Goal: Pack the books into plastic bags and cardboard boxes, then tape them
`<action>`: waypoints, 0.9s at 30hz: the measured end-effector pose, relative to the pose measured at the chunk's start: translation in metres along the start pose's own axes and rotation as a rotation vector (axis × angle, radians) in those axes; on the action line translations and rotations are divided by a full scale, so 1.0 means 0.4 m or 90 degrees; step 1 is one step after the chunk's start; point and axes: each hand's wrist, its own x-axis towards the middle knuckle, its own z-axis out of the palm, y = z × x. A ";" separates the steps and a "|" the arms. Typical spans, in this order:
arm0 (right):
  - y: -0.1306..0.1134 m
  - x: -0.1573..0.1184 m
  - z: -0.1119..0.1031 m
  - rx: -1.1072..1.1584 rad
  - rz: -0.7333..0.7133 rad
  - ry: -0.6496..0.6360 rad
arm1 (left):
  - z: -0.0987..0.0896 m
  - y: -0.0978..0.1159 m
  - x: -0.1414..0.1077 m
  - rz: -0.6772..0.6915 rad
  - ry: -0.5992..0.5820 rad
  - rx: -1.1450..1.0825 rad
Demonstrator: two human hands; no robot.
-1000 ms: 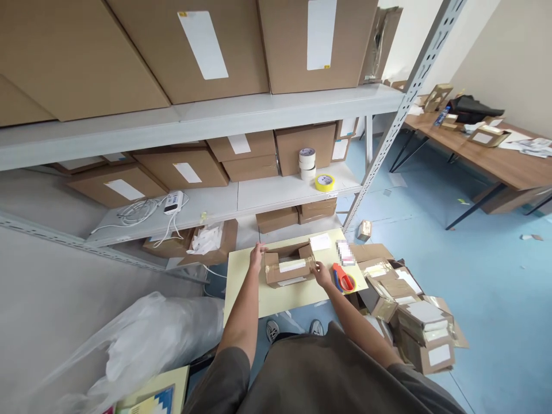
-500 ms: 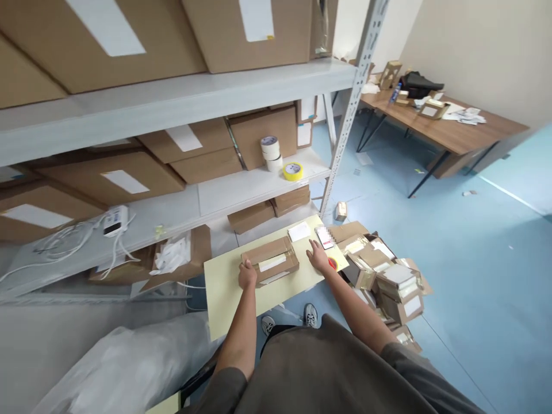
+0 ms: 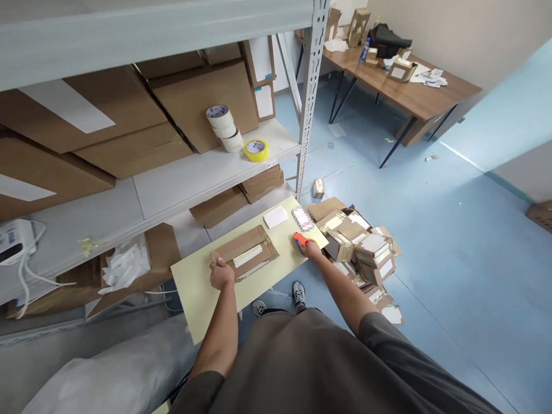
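A flat cardboard box with a white label and tape lies on the pale yellow board. My left hand grips the left end of this box, fingers closed on its edge. At the board's right end, my right hand is closed on an orange-red tape dispenser with a blue and yellow part beside it. White paper slips lie behind the box, and a phone, blurred out in part, lies to their right.
Small boxes are piled right of the board. A grey shelf behind it holds large cartons, white tape rolls and a yellow tape roll. A wooden table stands at the back right. Plastic wrapping lies lower left.
My right hand has moved from beside the phone to the orange-red dispenser and closed on it. My left hand stays on the box. The camera view has turned right.
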 end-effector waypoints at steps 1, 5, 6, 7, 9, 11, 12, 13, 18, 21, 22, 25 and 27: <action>0.002 -0.001 0.020 0.000 0.001 -0.008 | 0.001 -0.001 0.000 0.000 0.004 -0.004; -0.002 0.005 0.074 0.014 -0.006 0.009 | 0.002 -0.004 0.001 0.001 0.008 -0.010; -0.004 0.010 0.076 0.015 -0.001 0.009 | 0.002 -0.005 0.002 0.000 0.006 -0.009; -0.007 0.016 0.074 0.013 0.005 0.003 | 0.002 -0.005 0.002 0.000 0.001 -0.008; -0.011 0.028 0.056 0.002 0.018 -0.020 | 0.002 -0.007 0.005 0.002 -0.014 -0.007; -0.016 0.035 0.026 -0.004 0.011 -0.026 | 0.004 -0.010 0.007 0.006 -0.027 -0.010; -0.020 0.034 0.011 -0.003 -0.001 -0.021 | 0.005 -0.012 0.008 0.008 -0.030 -0.012; -0.026 0.031 -0.004 0.000 -0.016 -0.013 | 0.007 -0.013 0.010 0.008 -0.031 -0.014; -0.098 -0.023 -0.050 0.046 -0.167 0.055 | 0.007 -0.015 0.018 0.014 -0.042 -0.036; -0.183 -0.064 -0.056 0.100 -0.314 0.117 | -0.003 -0.015 0.023 0.028 -0.063 -0.057; -0.216 -0.077 -0.054 0.111 -0.348 0.120 | -0.008 -0.015 0.024 0.031 -0.073 -0.064; -0.322 -0.106 -0.038 0.124 -0.415 0.076 | -0.020 -0.019 0.025 0.036 -0.106 -0.095; -0.383 -0.119 -0.017 0.120 -0.447 0.024 | -0.026 -0.024 0.022 0.036 -0.137 -0.129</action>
